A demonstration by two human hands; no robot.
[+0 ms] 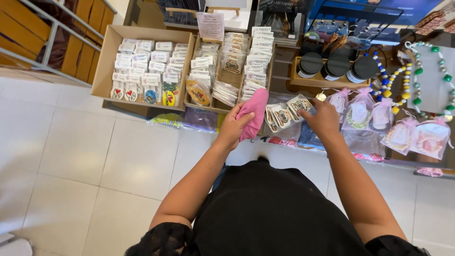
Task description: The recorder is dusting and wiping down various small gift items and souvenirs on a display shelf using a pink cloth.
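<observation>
Display table (284,71) holds cardboard boxes (106,61) of packets; black-lidded jars (336,66); pink gift bags (400,132).

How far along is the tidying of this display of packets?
Looks done: the cardboard box and wooden tray hold neat rows of packets. In hand: the left hand grips a pink cloth; the right hand rests on loose clear packets. Seemingly left: those overlapping packets and the pink gift bags, which lie unevenly.
</observation>
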